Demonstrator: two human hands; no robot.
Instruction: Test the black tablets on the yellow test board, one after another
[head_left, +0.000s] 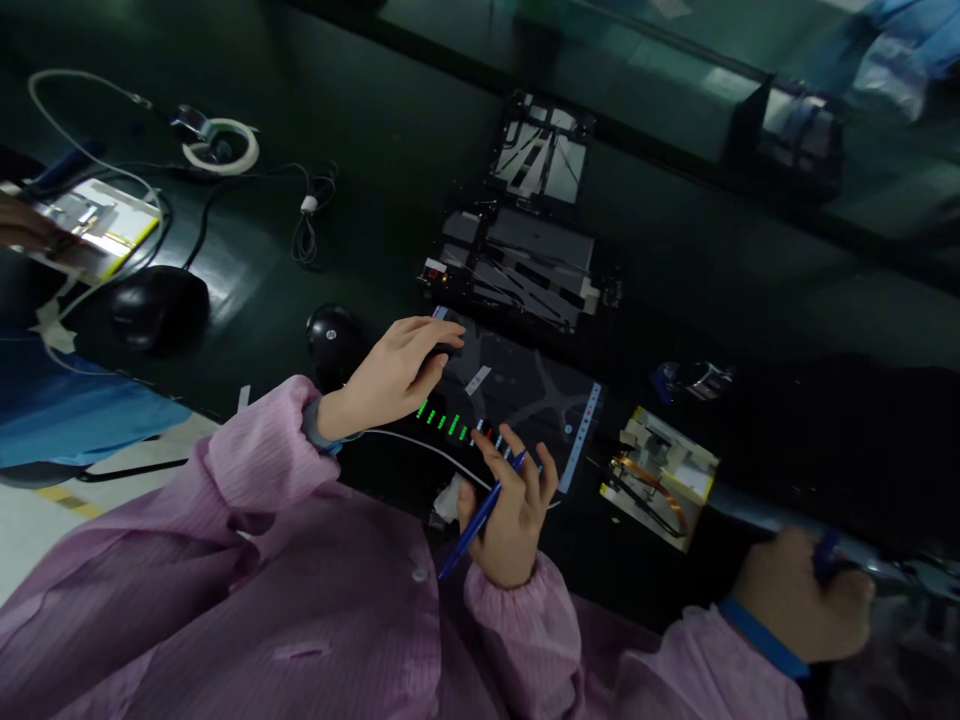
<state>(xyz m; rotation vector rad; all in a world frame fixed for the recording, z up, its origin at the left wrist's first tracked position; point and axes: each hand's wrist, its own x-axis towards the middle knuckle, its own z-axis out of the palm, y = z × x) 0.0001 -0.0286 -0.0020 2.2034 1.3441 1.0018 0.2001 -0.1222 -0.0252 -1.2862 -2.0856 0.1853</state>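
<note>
A tablet-like device with a lit screen (517, 375) lies in front of me, with green and white text along its near side. My left hand (394, 375) reaches over its left edge, fingers and thumb curved around something dark that I cannot make out. My right hand (514, 510) holds a blue pen (480, 530) tucked slantwise between its fingers. Its spread fingertips are over the near edge of the screen, beside the text; whether they touch it I cannot tell. A grey-blue band (315, 425) circles my left wrist.
Opened devices with exposed insides (517, 265) lie beyond the screen. A black mouse (334, 340) is at left, near a tape roll (221, 147) and cables. At right are a small part-filled tray (660, 475) and a co-worker's blurred hand (802, 595). Another person's hand (26, 225) shows far left.
</note>
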